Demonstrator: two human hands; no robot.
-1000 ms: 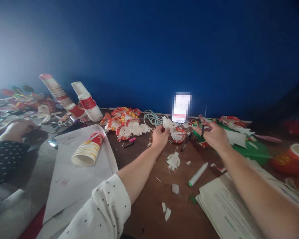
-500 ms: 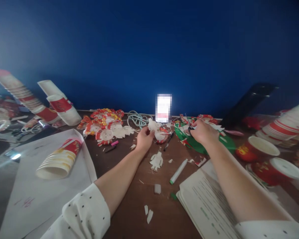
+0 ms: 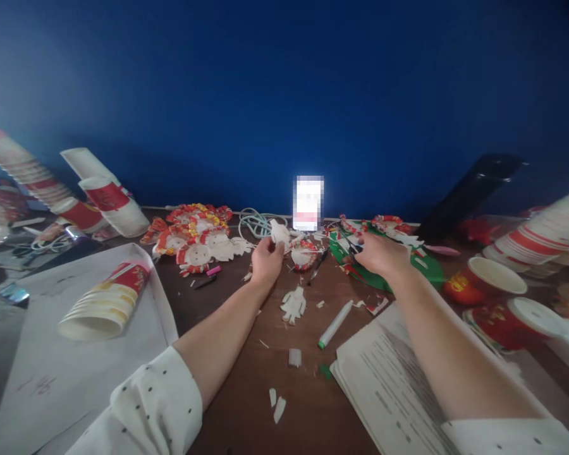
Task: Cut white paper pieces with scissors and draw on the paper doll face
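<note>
My left hand (image 3: 267,262) pinches a white paper cutout (image 3: 279,232) between thumb and fingers, above the table's far middle. My right hand (image 3: 383,254) is closed on a pair of dark scissors (image 3: 349,244) over a round green sheet (image 3: 377,278); part of the handles is hidden by the fingers. Between the hands lies a round face decoration with a red-and-white edge (image 3: 305,254), with a black pen (image 3: 317,268) beside it. Nearer to me, another white cutout with finger-like tips (image 3: 293,306) lies flat.
A white marker (image 3: 336,324), paper scraps (image 3: 279,407) and a stack of printed sheets (image 3: 370,379) lie nearer me. Decorations (image 3: 194,253) pile up at left, near paper cups (image 3: 107,309). More cups (image 3: 490,278) and a black cylinder (image 3: 469,199) are at right. A lit phone (image 3: 308,202) stands behind.
My left hand has moved slightly left with the white cutout. In my right hand the scissors have swung from pointing upward to slanting left. The whole view has shifted a little.
</note>
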